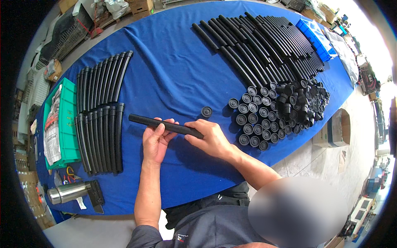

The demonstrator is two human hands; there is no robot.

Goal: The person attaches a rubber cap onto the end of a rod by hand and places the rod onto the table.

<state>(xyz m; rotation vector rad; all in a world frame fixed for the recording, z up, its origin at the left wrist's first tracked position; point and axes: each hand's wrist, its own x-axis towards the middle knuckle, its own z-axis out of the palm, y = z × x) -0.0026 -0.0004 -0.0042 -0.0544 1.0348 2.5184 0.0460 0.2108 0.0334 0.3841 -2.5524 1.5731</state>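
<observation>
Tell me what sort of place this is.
Probably a small workshop or assembly area: many black tubes and a cluster of black caps lie on a blue-covered table, with a cardboard box beside it.

Pale floor (302,162) shows along the right side of the blue-covered table (173,78), where a cardboard box (331,131) stands. Beyond the table's far left edge sit a mesh container (68,41) and a brown crate (142,7); bright white light (382,25) glares beyond its far right end.
</observation>
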